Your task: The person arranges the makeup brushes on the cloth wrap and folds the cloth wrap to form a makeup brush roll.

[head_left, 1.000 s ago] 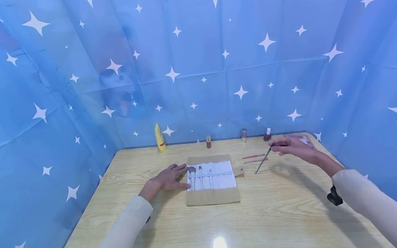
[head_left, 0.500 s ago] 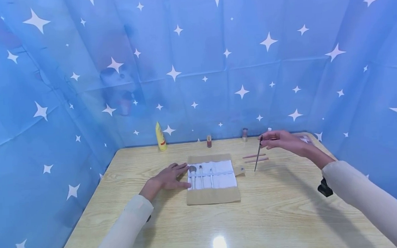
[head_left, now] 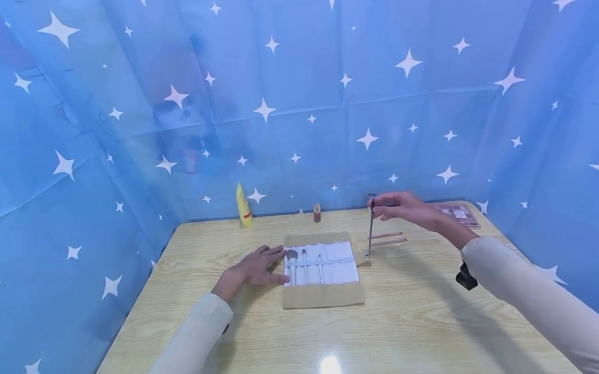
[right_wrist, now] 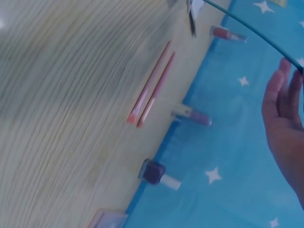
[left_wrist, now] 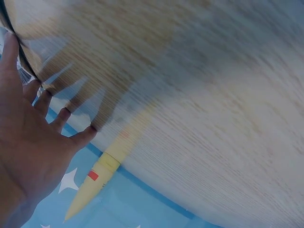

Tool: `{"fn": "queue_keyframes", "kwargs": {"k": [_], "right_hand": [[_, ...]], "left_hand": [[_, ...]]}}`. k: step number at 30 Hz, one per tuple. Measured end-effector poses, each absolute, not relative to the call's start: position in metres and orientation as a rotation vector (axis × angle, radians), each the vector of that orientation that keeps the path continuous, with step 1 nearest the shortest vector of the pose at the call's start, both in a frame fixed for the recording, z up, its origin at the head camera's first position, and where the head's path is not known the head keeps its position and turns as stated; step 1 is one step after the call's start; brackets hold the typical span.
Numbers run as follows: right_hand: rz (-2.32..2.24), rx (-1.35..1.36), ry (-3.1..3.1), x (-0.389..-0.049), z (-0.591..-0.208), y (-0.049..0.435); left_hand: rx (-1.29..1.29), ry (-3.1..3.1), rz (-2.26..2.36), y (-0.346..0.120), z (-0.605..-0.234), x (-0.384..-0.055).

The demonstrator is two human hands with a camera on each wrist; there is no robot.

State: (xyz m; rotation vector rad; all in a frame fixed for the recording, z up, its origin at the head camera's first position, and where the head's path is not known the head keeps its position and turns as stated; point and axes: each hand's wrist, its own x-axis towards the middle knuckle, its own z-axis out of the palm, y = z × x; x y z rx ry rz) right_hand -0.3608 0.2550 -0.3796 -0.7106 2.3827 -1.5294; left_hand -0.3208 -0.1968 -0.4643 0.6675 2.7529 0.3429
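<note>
A tan brush roll with a white lining lies unrolled on the table, three makeup brushes upright in its pockets. My left hand rests spread at the roll's left edge, thumb and fingertips on its border; in the left wrist view the fingers are straight. Between thumb and fingers, my right hand pinches one end of a slim dark makeup brush. The brush hangs steeply, its lower end overlapping the roll's snap tab. The right wrist view shows it as a teal stick.
Two pink pencil-like sticks lie right of the roll. Along the back edge stand a yellow tube, a small red bottle, a pinkish bottle and a dark nail polish bottle. A flat palette lies at back right.
My right hand has moved left with the slim brush, from beyond the pink sticks to the roll's tab. The brush has turned more upright. My left hand has stayed on the roll's edge.
</note>
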Motion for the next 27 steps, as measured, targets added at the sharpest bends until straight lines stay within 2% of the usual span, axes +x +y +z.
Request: {"fn": "queue_keyframes", "kwargs": {"k": [27], "right_hand": [[-1.522, -0.699, 2.332, -0.392, -0.394, 0.175]], "left_hand": [[0.722, 2.762, 0.282, -0.199, -0.467, -0.326]]}}
